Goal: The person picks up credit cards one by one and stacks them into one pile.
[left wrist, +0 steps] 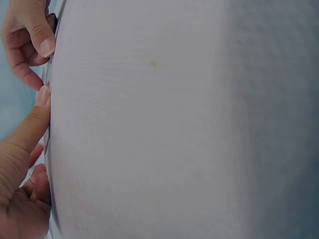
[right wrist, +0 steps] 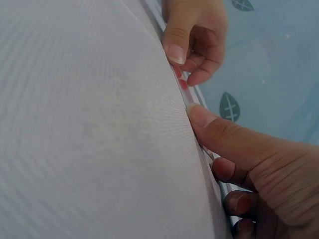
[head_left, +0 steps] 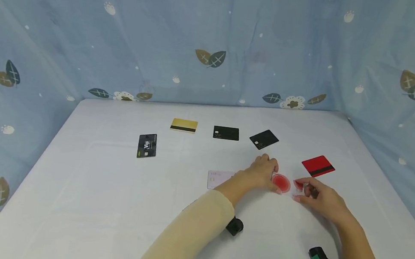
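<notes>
My left hand (head_left: 262,174) rests on the table with thumb and fingers at the edges of a card with a red circle (head_left: 281,183). Just to its right, my right hand (head_left: 319,198) pinches a pale card with a red patch (head_left: 297,185), partly hidden under the fingers. A gap separates the two hands, with the red circle showing between them. Low in the left wrist view, my left thumb (left wrist: 32,124) reaches toward the other hand. My right thumb (right wrist: 224,132) presses down at the table surface in the right wrist view.
A pale pink VIP card (head_left: 218,179) lies partly under my left forearm. Farther back are a gold card (head_left: 184,125), two black cards, one straight (head_left: 226,133) and one tilted (head_left: 264,139), and a red card (head_left: 318,166). Another black card (head_left: 147,146) lies left.
</notes>
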`<state>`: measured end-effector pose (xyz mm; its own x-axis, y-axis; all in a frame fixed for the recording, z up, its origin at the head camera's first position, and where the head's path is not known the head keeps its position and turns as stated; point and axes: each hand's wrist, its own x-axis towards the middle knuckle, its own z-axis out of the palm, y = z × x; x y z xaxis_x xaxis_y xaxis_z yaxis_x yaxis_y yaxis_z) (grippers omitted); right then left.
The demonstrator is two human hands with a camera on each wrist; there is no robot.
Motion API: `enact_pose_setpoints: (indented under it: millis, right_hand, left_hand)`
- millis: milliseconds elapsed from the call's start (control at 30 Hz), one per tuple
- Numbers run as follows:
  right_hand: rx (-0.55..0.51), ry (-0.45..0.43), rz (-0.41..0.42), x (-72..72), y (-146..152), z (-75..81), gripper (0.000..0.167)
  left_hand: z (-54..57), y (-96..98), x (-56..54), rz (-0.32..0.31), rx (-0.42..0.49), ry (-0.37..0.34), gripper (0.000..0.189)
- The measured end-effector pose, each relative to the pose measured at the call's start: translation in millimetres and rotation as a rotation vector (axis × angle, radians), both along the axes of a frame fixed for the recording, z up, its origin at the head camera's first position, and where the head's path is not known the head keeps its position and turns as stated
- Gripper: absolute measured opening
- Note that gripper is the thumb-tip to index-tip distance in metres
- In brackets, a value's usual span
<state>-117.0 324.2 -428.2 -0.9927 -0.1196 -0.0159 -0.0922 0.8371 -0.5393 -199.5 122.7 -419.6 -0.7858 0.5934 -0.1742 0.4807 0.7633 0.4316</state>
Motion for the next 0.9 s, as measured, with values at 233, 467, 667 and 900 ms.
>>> enact_pose_setpoints:
  millis: [233,467,667,900]
  right_hand:
    - [-0.082,-0.154,-0.022,-10.6,0,5.6,0.058]
    - [-0.097,-0.118,-0.016,-8.8,2,3.1,0.060]
    - [-0.095,-0.015,-0.004,-2.8,-2,1.4,0.058]
    - [-0.099,-0.001,-0.003,1.0,-5,0.1,0.063]
  left_hand:
    - [1.5,0.6,-2.8,-0.018,-0.021,-0.004,0.057]
    - [0.9,1.6,-2.3,-0.033,0.017,0.001,0.061]
    - [0.0,-2.2,1.1,-0.055,0.069,-0.017,0.057]
    - [-3.8,-3.7,5.0,-0.089,0.028,0.024,0.060]
